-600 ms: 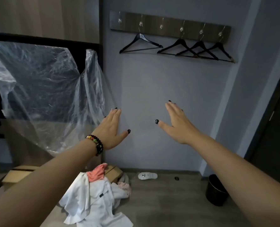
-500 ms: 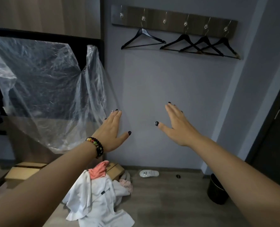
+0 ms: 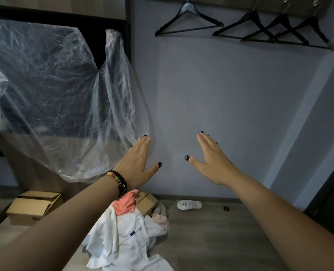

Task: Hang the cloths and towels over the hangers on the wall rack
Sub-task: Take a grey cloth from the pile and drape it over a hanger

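Observation:
A pile of white towels (image 3: 127, 237) lies on the floor below my arms, with an orange cloth (image 3: 125, 204) on top and a pink cloth (image 3: 160, 220) at its right side. Several black hangers hang bare on the wall rack (image 3: 269, 6) at the top: one apart on the left (image 3: 188, 20), the others overlapping at the right (image 3: 275, 29). My left hand (image 3: 138, 163), a bead bracelet on its wrist, and my right hand (image 3: 211, 159) are both stretched out flat in front of the wall, fingers straight, holding nothing.
A clear plastic sheet (image 3: 54, 94) drapes over a dark frame at left. Cardboard boxes (image 3: 33, 206) sit on the floor beside the pile. A white slipper (image 3: 189, 204) lies by the wall. A dark doorway is at the right edge.
The view has tilted down and drawn nearer to the wall, so the rack sits higher in the frame. Both hands keep the same flat, outstretched pose.

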A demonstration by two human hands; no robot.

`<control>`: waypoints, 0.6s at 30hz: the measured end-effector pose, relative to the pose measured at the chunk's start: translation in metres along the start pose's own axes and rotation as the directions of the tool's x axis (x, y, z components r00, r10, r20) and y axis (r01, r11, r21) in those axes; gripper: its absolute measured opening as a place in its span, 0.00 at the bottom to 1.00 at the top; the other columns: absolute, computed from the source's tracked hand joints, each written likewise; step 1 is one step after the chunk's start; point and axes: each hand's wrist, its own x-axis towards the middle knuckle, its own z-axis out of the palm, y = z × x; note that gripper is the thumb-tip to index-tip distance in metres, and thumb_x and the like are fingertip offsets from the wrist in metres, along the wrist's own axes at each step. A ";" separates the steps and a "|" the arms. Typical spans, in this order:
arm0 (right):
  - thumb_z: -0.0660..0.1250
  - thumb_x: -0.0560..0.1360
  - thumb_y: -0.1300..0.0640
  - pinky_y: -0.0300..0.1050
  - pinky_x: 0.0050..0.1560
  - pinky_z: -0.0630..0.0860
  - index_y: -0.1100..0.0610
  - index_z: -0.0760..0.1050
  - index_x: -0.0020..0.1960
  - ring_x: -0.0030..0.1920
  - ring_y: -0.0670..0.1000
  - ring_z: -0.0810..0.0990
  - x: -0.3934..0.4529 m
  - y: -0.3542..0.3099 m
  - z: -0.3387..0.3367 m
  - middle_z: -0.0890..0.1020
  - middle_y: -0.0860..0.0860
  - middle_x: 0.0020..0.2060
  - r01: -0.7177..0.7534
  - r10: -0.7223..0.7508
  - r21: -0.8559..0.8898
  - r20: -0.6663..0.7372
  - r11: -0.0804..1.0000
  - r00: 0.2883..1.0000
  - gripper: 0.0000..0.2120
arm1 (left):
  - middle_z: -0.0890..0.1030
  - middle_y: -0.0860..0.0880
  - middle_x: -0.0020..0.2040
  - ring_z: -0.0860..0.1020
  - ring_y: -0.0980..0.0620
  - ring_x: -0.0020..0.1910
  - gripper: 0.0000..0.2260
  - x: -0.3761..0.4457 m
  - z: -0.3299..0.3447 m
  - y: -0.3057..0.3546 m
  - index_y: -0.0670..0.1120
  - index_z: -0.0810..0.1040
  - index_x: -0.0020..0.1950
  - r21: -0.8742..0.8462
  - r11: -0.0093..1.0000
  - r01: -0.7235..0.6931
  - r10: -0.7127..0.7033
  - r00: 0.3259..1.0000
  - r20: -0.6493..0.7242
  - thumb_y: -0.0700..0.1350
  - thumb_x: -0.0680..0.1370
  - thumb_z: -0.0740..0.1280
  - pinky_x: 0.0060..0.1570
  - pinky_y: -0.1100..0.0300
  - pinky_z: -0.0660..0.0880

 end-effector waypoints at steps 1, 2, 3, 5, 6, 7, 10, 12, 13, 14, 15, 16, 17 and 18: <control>0.57 0.79 0.40 0.49 0.77 0.44 0.55 0.42 0.78 0.77 0.46 0.39 0.014 -0.001 0.008 0.42 0.48 0.78 0.000 0.000 0.005 0.006 1.000 1.000 0.38 | 0.46 0.46 0.79 0.45 0.50 0.78 0.37 0.008 0.002 -0.012 0.45 0.44 0.79 -0.001 1.000 0.000 0.000 1.000 0.000 0.59 0.79 0.59 0.76 0.53 0.48; 0.57 0.79 0.40 0.49 0.77 0.43 0.55 0.41 0.78 0.77 0.46 0.39 0.027 -0.002 0.015 0.42 0.48 0.78 -0.003 0.002 0.011 0.012 1.000 1.000 0.38 | 0.46 0.47 0.79 0.45 0.51 0.78 0.37 0.016 0.003 -0.024 0.45 0.44 0.79 -0.002 1.000 0.004 -0.004 1.000 0.005 0.60 0.79 0.59 0.76 0.54 0.47; 0.56 0.79 0.40 0.48 0.77 0.43 0.54 0.41 0.78 0.77 0.45 0.39 0.040 -0.003 0.023 0.41 0.47 0.78 -0.006 0.006 0.017 0.020 1.000 1.000 0.38 | 0.46 0.47 0.79 0.45 0.51 0.78 0.37 0.023 0.004 -0.036 0.45 0.43 0.79 -0.001 1.000 0.007 -0.007 1.000 0.013 0.60 0.79 0.58 0.76 0.54 0.47; 0.56 0.79 0.40 0.48 0.77 0.43 0.54 0.40 0.78 0.77 0.45 0.38 0.063 -0.005 0.038 0.41 0.47 0.78 -0.013 0.012 0.028 0.034 1.000 0.999 0.38 | 0.46 0.47 0.79 0.45 0.51 0.78 0.37 0.036 0.009 -0.060 0.45 0.44 0.79 -0.005 1.000 0.008 -0.008 1.000 0.028 0.61 0.78 0.57 0.76 0.53 0.48; 0.56 0.79 0.40 0.48 0.77 0.43 0.54 0.40 0.78 0.77 0.46 0.39 0.073 -0.006 0.046 0.41 0.47 0.78 -0.016 0.015 0.032 0.041 0.999 0.999 0.38 | 0.47 0.47 0.79 0.45 0.51 0.78 0.38 0.043 0.011 -0.072 0.45 0.44 0.79 -0.007 1.000 0.011 -0.010 0.999 0.040 0.62 0.78 0.56 0.76 0.52 0.49; 0.56 0.79 0.40 0.48 0.77 0.43 0.54 0.40 0.78 0.77 0.46 0.39 0.083 -0.006 0.054 0.41 0.48 0.78 -0.019 0.017 0.037 0.046 0.999 0.999 0.38 | 0.47 0.47 0.79 0.45 0.51 0.78 0.38 0.048 0.014 -0.082 0.45 0.44 0.79 -0.006 1.000 0.015 -0.014 0.998 0.055 0.63 0.77 0.56 0.76 0.51 0.49; 0.57 0.79 0.41 0.49 0.77 0.44 0.55 0.41 0.78 0.77 0.47 0.40 0.109 -0.003 0.079 0.43 0.48 0.78 -0.026 0.022 0.062 0.064 0.998 0.998 0.38 | 0.47 0.47 0.79 0.45 0.51 0.78 0.39 0.062 0.027 -0.108 0.45 0.44 0.79 -0.002 0.999 0.039 -0.038 0.995 0.090 0.64 0.76 0.55 0.76 0.52 0.49; 0.58 0.79 0.42 0.50 0.77 0.45 0.55 0.41 0.78 0.77 0.47 0.40 0.122 0.001 0.097 0.43 0.48 0.78 -0.036 0.028 0.082 0.087 0.996 0.996 0.38 | 0.47 0.47 0.79 0.45 0.51 0.78 0.42 0.069 0.037 -0.122 0.45 0.45 0.79 -0.008 0.998 0.059 -0.058 0.992 0.111 0.68 0.72 0.49 0.76 0.52 0.50; 0.58 0.79 0.42 0.50 0.77 0.45 0.55 0.41 0.78 0.77 0.46 0.40 0.128 0.004 0.105 0.43 0.47 0.78 -0.045 0.035 0.092 0.107 0.995 0.994 0.37 | 0.47 0.47 0.79 0.44 0.51 0.78 0.44 0.073 0.042 -0.130 0.44 0.45 0.79 -0.014 0.998 0.066 -0.064 0.990 0.123 0.69 0.70 0.47 0.76 0.52 0.50; 0.58 0.79 0.42 0.49 0.77 0.45 0.54 0.41 0.78 0.77 0.46 0.39 0.134 0.007 0.115 0.42 0.47 0.78 -0.053 0.040 0.101 0.131 0.993 0.991 0.37 | 0.47 0.47 0.79 0.44 0.51 0.78 0.44 0.076 0.049 -0.137 0.44 0.45 0.79 -0.016 0.997 0.074 -0.071 0.988 0.136 0.69 0.69 0.45 0.76 0.52 0.50; 0.58 0.79 0.42 0.49 0.77 0.45 0.54 0.41 0.78 0.77 0.46 0.39 0.140 0.011 0.124 0.42 0.47 0.78 -0.059 0.042 0.106 0.152 0.993 0.987 0.37 | 0.47 0.47 0.79 0.44 0.51 0.78 0.44 0.079 0.056 -0.145 0.44 0.45 0.79 -0.013 0.997 0.080 -0.077 0.986 0.149 0.69 0.69 0.45 0.76 0.52 0.49; 0.58 0.79 0.42 0.50 0.77 0.45 0.54 0.41 0.78 0.77 0.46 0.39 0.146 0.015 0.134 0.42 0.47 0.78 -0.064 0.045 0.107 0.171 0.992 0.984 0.37 | 0.47 0.47 0.79 0.44 0.51 0.78 0.44 0.081 0.063 -0.152 0.44 0.45 0.79 -0.011 0.996 0.087 -0.084 0.983 0.161 0.69 0.69 0.45 0.76 0.54 0.48; 0.58 0.79 0.42 0.50 0.77 0.46 0.55 0.41 0.78 0.77 0.47 0.40 0.153 0.020 0.144 0.42 0.48 0.78 -0.069 0.048 0.105 0.188 0.992 0.981 0.38 | 0.47 0.47 0.79 0.44 0.51 0.78 0.44 0.084 0.071 -0.159 0.45 0.45 0.79 -0.011 0.995 0.097 -0.093 0.981 0.173 0.69 0.69 0.46 0.76 0.55 0.47; 0.58 0.79 0.43 0.50 0.77 0.46 0.56 0.41 0.78 0.77 0.47 0.40 0.159 0.026 0.154 0.42 0.49 0.78 -0.073 0.050 0.104 0.207 0.992 0.977 0.38 | 0.47 0.47 0.79 0.44 0.51 0.78 0.43 0.087 0.079 -0.164 0.45 0.44 0.79 -0.010 0.994 0.108 -0.105 0.977 0.183 0.68 0.70 0.47 0.76 0.56 0.46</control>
